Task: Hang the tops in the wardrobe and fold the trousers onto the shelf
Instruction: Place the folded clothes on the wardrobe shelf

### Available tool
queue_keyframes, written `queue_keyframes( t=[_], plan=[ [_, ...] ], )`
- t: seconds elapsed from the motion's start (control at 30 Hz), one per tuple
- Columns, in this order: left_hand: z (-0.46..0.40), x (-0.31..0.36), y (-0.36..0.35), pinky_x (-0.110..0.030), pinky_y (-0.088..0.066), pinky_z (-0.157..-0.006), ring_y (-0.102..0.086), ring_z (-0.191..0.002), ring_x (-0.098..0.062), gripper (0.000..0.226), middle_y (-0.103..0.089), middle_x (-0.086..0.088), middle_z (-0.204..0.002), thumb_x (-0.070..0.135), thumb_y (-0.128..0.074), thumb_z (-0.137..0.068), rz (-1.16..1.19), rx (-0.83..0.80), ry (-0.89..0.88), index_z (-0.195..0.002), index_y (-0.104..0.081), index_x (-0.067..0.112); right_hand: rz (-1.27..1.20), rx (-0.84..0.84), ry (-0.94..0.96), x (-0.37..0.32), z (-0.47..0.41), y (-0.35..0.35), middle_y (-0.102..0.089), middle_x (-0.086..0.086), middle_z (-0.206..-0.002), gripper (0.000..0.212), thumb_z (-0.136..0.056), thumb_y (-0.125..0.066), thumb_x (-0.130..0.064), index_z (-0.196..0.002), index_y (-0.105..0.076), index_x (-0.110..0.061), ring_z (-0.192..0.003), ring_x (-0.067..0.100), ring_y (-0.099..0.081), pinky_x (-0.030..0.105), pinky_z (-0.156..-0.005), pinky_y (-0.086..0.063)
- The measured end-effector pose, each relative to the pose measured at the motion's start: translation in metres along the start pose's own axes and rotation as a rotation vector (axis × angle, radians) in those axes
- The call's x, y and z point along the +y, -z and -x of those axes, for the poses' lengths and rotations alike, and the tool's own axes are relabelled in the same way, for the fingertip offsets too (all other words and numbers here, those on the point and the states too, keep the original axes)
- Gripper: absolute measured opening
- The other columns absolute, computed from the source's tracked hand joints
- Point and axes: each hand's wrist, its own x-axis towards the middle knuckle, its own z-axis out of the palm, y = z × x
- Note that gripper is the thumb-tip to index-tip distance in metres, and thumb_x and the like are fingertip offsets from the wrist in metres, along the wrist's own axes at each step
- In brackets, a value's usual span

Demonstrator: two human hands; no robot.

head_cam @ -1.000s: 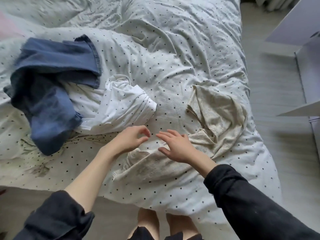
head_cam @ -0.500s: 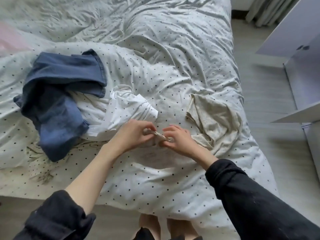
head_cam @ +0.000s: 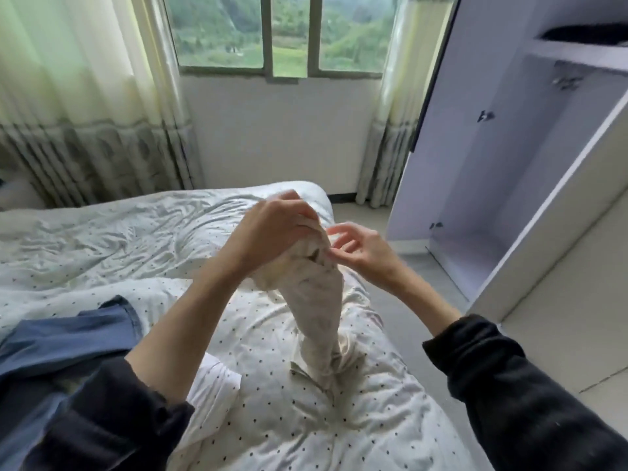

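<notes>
Cloth that lay flat on the bed half a second ago, pinched at its edge, is now lifted: the cream garment hangs from chest height at centre frame, its tail still trailing on the duvet at 6 o'clock. That likely starts the carry toward the open wardrobe at 3 o'clock. Left hand is raised, wrist bent, fingers closed around the bunched top edge. Right hand sits just beside it at 3 o'clock, fingers loosely spread, tips picking at the fabric. Blue trousers lie at 8 o'clock, a white top beside them.
</notes>
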Motion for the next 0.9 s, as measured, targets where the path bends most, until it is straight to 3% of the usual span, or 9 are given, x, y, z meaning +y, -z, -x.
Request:
queue_keyframes(
  t=[0.13, 0.27, 0.37, 0.47, 0.53, 0.67, 0.8, 0.9],
  plan=[
    [-0.031, 0.045, -0.011, -0.014, -0.043, -0.069, -0.059, -0.071, -0.010, 0.008, -0.063, 0.009, -0.076, 0.009, -0.073, -0.076, 0.171, 0.024, -0.025, -0.079, -0.074, 0.017, -0.057, 0.086, 0.029, -0.013, 0.017, 0.035, -0.064, -0.014, -0.080, 0.014, -0.082, -0.071, -0.019, -0.096, -0.070, -0.016, -0.068, 0.002, -0.058, 0.016, -0.068, -0.049],
    [-0.030, 0.063, -0.028, -0.008, -0.040, -0.068, -0.057, -0.070, -0.001, 0.013, -0.061, 0.012, -0.079, 0.006, -0.074, -0.076, 0.294, -0.003, -0.029, -0.084, -0.072, 0.016, -0.178, 0.064, -0.040, -0.006, 0.035, 0.039, -0.064, -0.005, -0.075, 0.003, -0.083, -0.070, -0.008, -0.085, -0.068, -0.008, -0.059, -0.005, -0.057, 0.009, -0.062, -0.045],
    [-0.026, 0.060, -0.035, -0.011, -0.042, -0.074, -0.056, -0.082, -0.004, 0.045, -0.058, 0.009, -0.097, 0.017, -0.079, -0.073, 0.310, -0.074, 0.038, -0.114, -0.062, 0.018, -0.220, 0.169, -0.089, 0.002, 0.042, 0.043, -0.061, -0.002, -0.071, 0.008, -0.085, -0.067, -0.007, -0.079, -0.065, -0.011, -0.059, -0.002, -0.054, 0.010, -0.060, -0.043],
    [-0.006, 0.036, -0.044, -0.020, -0.049, -0.070, -0.058, -0.090, -0.012, 0.071, -0.055, 0.005, -0.104, 0.019, -0.079, -0.072, 0.392, -0.355, 0.288, -0.131, -0.040, 0.024, -0.238, 0.267, -0.132, 0.005, 0.043, 0.057, -0.063, 0.002, -0.076, 0.007, -0.087, -0.065, -0.007, -0.080, -0.065, -0.011, -0.069, 0.007, -0.057, 0.012, -0.065, -0.046],
    [0.015, 0.022, -0.059, -0.020, -0.051, -0.065, -0.061, -0.088, -0.012, 0.056, -0.059, 0.001, -0.099, 0.018, -0.077, -0.075, 0.476, -0.519, 0.421, -0.118, -0.043, 0.025, -0.268, 0.318, -0.141, 0.002, 0.042, 0.066, -0.063, 0.002, -0.079, 0.005, -0.088, -0.064, -0.010, -0.082, -0.065, -0.011, -0.070, 0.006, -0.057, 0.008, -0.061, -0.043],
    [0.040, 0.011, -0.085, -0.017, -0.050, -0.064, -0.066, -0.074, -0.012, 0.009, -0.070, 0.001, -0.079, 0.011, -0.070, -0.083, 0.587, -0.509, 0.517, -0.085, -0.064, 0.018, -0.291, 0.411, -0.144, -0.005, 0.036, 0.081, -0.060, 0.000, -0.075, 0.009, -0.090, -0.061, -0.011, -0.081, -0.060, -0.013, -0.057, -0.006, -0.053, 0.005, -0.052, -0.038],
    [0.021, 0.013, -0.073, -0.028, -0.053, -0.074, -0.068, -0.087, -0.018, 0.007, -0.069, -0.009, -0.098, 0.015, -0.057, -0.092, 0.804, -0.341, 0.682, -0.093, -0.062, 0.010, -0.271, 0.381, -0.264, 0.002, 0.032, 0.090, -0.060, 0.001, -0.082, 0.014, -0.090, -0.053, -0.004, -0.084, -0.057, -0.016, -0.073, 0.009, -0.055, 0.013, -0.057, -0.041],
    [0.002, 0.021, -0.059, -0.034, -0.056, -0.077, -0.069, -0.085, -0.022, 0.006, -0.069, -0.013, -0.096, 0.009, -0.049, -0.096, 0.930, -0.246, 0.701, -0.093, -0.055, 0.007, -0.266, 0.298, -0.386, 0.015, 0.037, 0.088, -0.060, 0.001, -0.084, 0.019, -0.090, -0.044, 0.000, -0.094, -0.058, -0.013, -0.076, 0.010, -0.055, 0.017, -0.063, -0.043]
  ],
)
